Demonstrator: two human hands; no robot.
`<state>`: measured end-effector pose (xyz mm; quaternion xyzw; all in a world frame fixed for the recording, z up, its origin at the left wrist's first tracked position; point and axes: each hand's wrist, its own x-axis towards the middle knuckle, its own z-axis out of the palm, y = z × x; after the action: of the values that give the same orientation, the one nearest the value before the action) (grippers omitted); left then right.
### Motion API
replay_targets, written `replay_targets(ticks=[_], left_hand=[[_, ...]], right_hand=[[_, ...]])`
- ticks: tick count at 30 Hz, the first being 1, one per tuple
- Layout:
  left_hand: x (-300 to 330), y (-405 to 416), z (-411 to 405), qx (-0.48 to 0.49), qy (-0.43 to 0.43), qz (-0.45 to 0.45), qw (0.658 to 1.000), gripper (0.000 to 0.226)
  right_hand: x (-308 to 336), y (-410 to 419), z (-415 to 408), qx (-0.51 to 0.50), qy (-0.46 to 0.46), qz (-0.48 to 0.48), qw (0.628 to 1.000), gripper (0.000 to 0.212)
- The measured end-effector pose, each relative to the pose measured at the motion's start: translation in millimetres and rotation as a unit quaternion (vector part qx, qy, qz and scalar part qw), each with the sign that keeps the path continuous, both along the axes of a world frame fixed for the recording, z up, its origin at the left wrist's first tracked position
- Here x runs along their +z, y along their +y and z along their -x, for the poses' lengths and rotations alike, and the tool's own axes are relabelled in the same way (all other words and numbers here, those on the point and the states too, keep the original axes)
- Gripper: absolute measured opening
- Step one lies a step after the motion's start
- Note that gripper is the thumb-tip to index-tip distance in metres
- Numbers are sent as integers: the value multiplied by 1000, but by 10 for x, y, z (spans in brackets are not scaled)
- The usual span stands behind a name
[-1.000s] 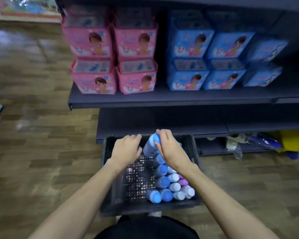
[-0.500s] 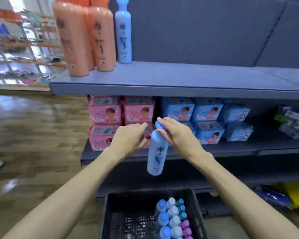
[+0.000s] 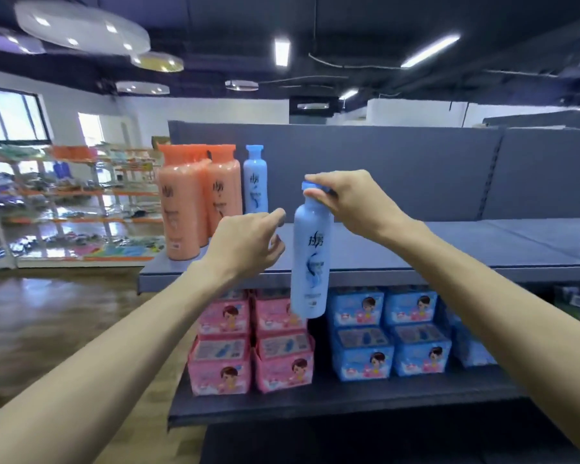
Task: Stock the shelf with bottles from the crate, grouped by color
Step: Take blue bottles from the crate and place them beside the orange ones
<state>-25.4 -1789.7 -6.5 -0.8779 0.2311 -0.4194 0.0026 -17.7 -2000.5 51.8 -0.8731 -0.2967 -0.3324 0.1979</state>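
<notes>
smooth cylindrical blue bottle (image 3: 310,259), right-hand (image 3: 352,204) pinch

My top shelf (image 3: 416,249) is lying bare rightward; orange bottles (image 3: 195,202) and 1 blue bottle (image 3: 256,182) are crowding its left end.

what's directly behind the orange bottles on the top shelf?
Just right of the orange bottles, a blue bottle stands at the grey back panel. Anything directly behind the orange ones is covered.
</notes>
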Motion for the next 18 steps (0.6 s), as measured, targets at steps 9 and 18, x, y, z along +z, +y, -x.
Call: replay_targets(ticks=[9,18], left_hand=[[516,213,-115,58,-13,-22,998,12],[445,345,-200,101,11,-30,994,18]], right_hand=[[839,172,-269,-17,24,-17,999,33],[655,435,-585,-44,99,-24,994,38]])
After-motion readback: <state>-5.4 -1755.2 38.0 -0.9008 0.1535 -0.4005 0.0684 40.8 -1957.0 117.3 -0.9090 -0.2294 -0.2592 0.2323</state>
